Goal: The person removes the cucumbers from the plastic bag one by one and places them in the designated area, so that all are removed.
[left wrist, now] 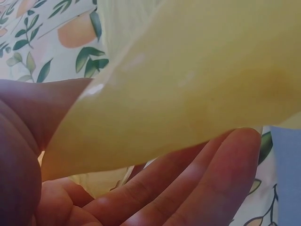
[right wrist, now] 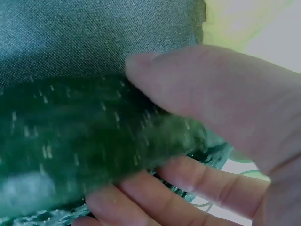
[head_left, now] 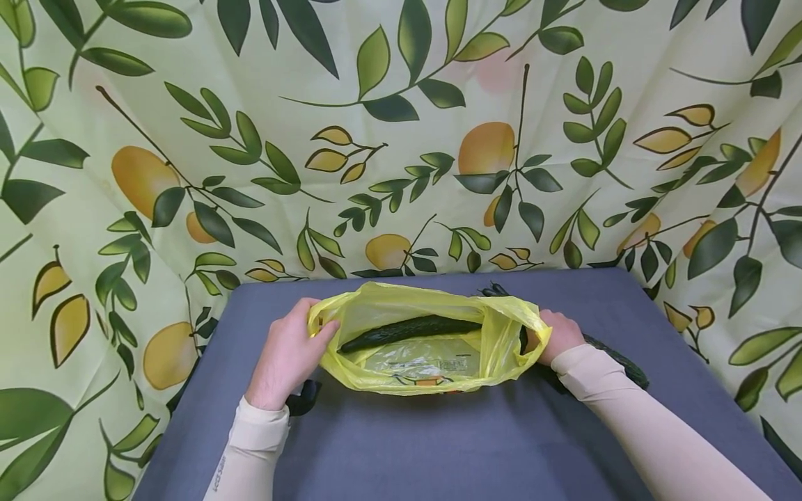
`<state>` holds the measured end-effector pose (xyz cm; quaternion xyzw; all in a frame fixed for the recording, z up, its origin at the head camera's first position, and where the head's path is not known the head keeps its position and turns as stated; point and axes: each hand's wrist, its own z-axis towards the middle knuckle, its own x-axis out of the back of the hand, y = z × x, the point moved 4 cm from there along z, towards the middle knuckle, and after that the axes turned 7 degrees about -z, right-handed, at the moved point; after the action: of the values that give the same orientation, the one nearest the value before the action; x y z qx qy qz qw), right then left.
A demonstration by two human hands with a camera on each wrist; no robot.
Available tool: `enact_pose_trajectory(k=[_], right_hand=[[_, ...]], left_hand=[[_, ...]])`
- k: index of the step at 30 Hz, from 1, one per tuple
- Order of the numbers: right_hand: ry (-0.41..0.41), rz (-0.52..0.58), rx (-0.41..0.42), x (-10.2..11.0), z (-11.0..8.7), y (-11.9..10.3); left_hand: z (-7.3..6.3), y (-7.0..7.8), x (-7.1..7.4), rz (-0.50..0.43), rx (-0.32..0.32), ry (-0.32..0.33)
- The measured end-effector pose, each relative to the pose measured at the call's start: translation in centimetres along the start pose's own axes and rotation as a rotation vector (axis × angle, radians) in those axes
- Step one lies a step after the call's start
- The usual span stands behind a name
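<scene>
A yellow plastic bag lies on its side with its wide mouth facing me. One long dark green cucumber rests inside it. My left hand pinches the bag's left rim between thumb and fingers; up close, the yellow film spans that hand. At the bag's right side is my right hand, its fingers partly hidden by the plastic. In the right wrist view, the thumb and curled fingers grip the end of another bumpy cucumber.
More cucumbers lie on the blue-grey table: one by my right forearm, and stem ends showing behind the bag. A leaf-and-fruit patterned cloth hangs around the table's back and sides.
</scene>
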<state>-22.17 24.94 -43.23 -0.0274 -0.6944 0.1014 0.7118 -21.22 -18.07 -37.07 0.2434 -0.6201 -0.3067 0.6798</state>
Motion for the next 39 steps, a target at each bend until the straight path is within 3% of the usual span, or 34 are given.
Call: enact_pose_trajectory(k=[4, 9, 12, 16, 22, 27, 32, 39], right_hand=[[-0.019, -0.01, 0.02, 0.0, 0.0, 0.2], [-0.13, 0.059, -0.022, 0.7, 0.2, 1.0], [-0.159, 0.01, 0.0, 2.4, 0.7, 1.0], [-0.126, -0.066, 0.013, 6.1, 1.3, 0.1], [0.012, -0.091, 0.059, 11.8, 1.9, -4.1], [0.109, -0.112, 0.156, 14.3, 2.0, -9.9], [0.108, -0.132, 0.28, 13.2, 2.6, -16.0], [-0.009, -0.161, 0.456, 7.4, 4.4, -21.8]], left_hand=[[0.0, 0.0, 0.1, 0.0, -0.004, 0.001], [0.0, 0.1, 0.2, 0.001, -0.009, 0.005], [0.0, 0.0, 0.2, -0.002, -0.007, 0.008], [0.0, 0.1, 0.2, -0.005, -0.003, 0.006], [-0.1, 0.1, 0.3, -0.007, 0.003, 0.004], [0.0, 0.1, 0.4, -0.018, -0.001, 0.02], [0.0, 0.1, 0.5, -0.021, -0.018, 0.032], [-0.2, 0.2, 0.6, -0.052, -0.009, 0.044]])
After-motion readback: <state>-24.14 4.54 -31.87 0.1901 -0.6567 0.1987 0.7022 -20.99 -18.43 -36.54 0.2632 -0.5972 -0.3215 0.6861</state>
